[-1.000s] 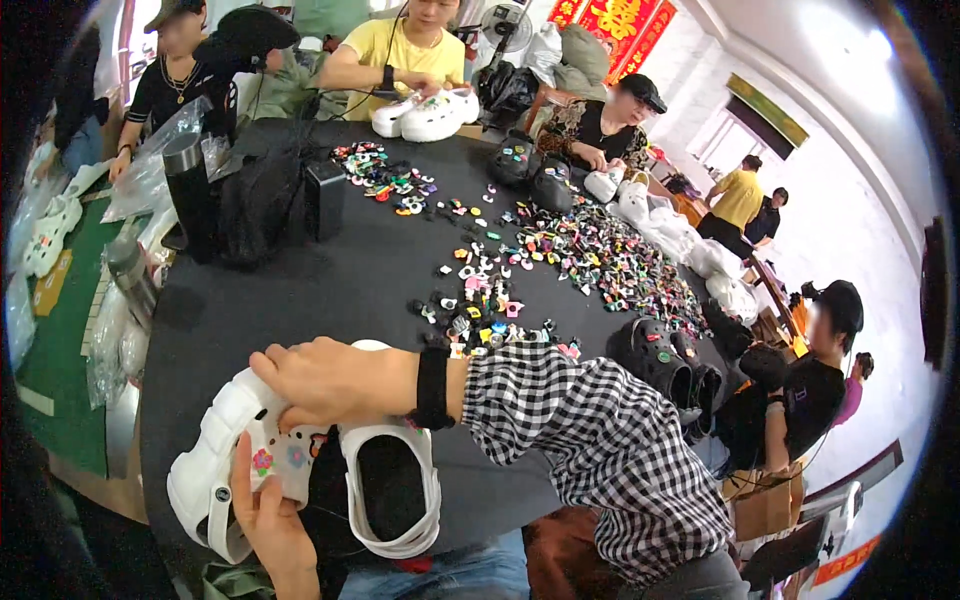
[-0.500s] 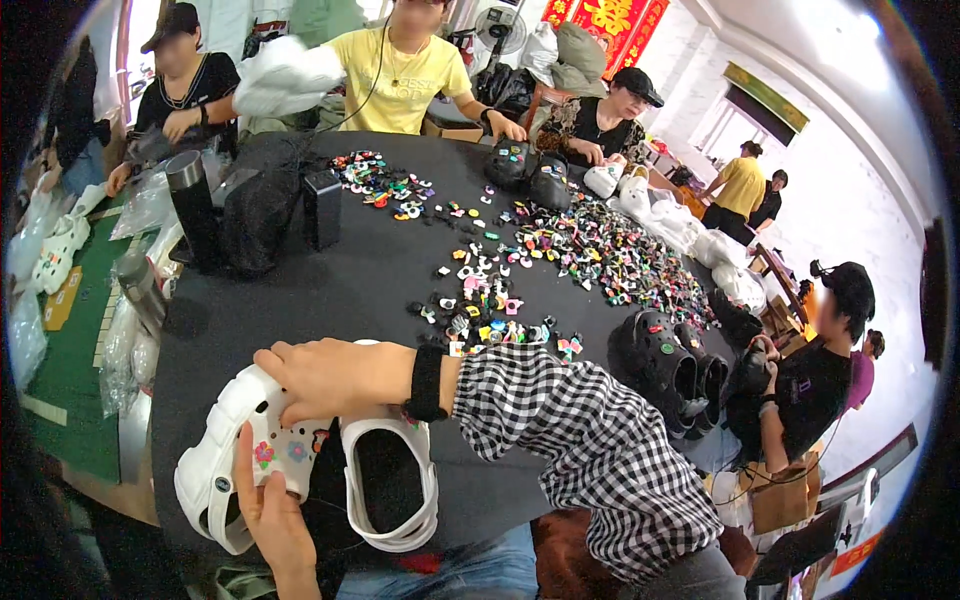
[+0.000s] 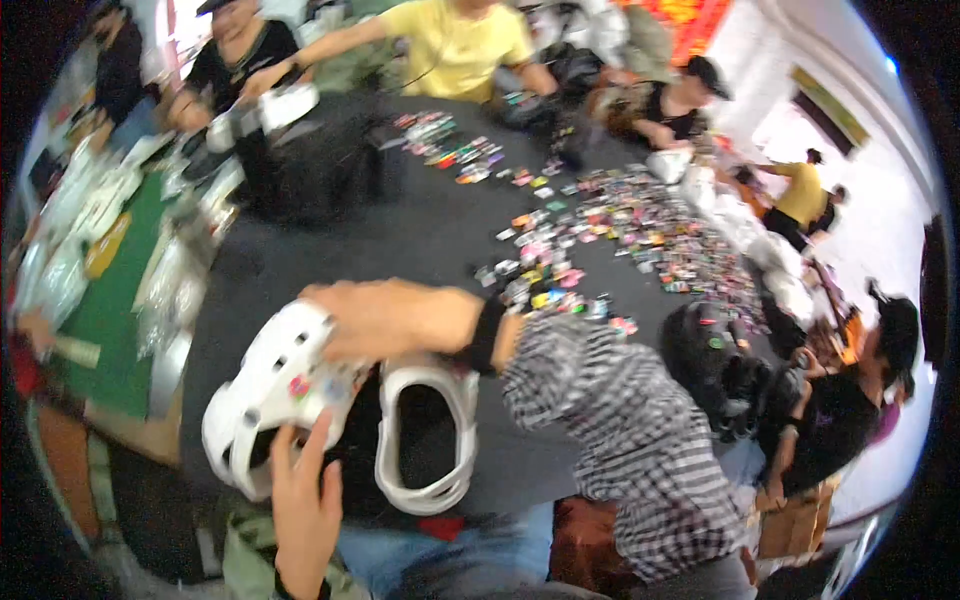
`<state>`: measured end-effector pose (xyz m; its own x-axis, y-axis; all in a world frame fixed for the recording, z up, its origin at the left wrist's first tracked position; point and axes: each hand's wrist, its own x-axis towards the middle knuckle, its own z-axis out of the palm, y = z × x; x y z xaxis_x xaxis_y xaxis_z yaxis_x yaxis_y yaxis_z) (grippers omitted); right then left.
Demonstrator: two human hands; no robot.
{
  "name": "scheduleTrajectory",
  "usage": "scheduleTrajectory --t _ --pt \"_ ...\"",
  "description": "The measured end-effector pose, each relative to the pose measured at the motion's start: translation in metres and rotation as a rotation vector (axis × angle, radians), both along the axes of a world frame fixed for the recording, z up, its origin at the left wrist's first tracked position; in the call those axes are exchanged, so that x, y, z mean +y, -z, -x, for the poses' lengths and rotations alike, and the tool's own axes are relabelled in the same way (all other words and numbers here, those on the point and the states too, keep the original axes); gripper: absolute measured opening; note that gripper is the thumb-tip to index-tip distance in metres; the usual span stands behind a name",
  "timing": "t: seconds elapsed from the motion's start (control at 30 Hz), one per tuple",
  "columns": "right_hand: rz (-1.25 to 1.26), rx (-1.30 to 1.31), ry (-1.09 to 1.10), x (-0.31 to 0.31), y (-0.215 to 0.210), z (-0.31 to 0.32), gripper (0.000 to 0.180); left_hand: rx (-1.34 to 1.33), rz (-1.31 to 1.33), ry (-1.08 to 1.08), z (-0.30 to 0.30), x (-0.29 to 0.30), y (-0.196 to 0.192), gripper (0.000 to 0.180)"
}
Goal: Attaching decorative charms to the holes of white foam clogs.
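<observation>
A white clog [image 3: 262, 383] with holes and flower charms stands tilted at the near left of the black-covered table. My right hand [image 3: 405, 322] reaches across from the right and is closed over its far right side; motion blur and the hand itself hide the fingertips. At the clog's opening is my left hand [image 3: 306, 505], fingers stretched and apart, their tips against the edge. One charm is a pink-red flower [image 3: 299, 386], and beside it sits a blurred bluish one [image 3: 334, 386]. The second white clog [image 3: 465, 455] rests just right, its opening facing up.
Loose colourful charms [image 3: 660, 230] lie in heaps across the table's middle and right. Black clogs [image 3: 700, 350] stand at the right. Plastic bags [image 3: 175, 285] lie by a green surface [image 3: 125, 330] at left. Several people sit around, including one in yellow [image 3: 450, 50].
My left fingers have shifted from the charms to the clog's opening. My right hand stays over the clog. The whole view has swung, and the person in yellow reaches farther left.
</observation>
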<state>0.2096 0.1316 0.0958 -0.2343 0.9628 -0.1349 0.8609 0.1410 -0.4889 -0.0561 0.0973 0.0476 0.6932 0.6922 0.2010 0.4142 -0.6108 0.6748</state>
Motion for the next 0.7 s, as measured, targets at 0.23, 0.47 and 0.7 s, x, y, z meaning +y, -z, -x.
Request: scheduleTrajectory --t 0.23,0.47,0.7 --pt "-0.065 -0.073 0.091 -0.002 0.004 0.001 0.064 0.099 -0.253 0.013 0.02 0.008 -0.001 0.048" --pt "-0.3 0.154 0.155 -0.032 -0.008 -0.02 0.047 0.178 -0.425 0.011 0.021 0.02 0.009 0.044" --pt "-0.54 0.259 0.21 -0.128 -0.025 0.013 0.028 0.19 -0.493 -0.049 0.024 0.032 0.001 0.042"
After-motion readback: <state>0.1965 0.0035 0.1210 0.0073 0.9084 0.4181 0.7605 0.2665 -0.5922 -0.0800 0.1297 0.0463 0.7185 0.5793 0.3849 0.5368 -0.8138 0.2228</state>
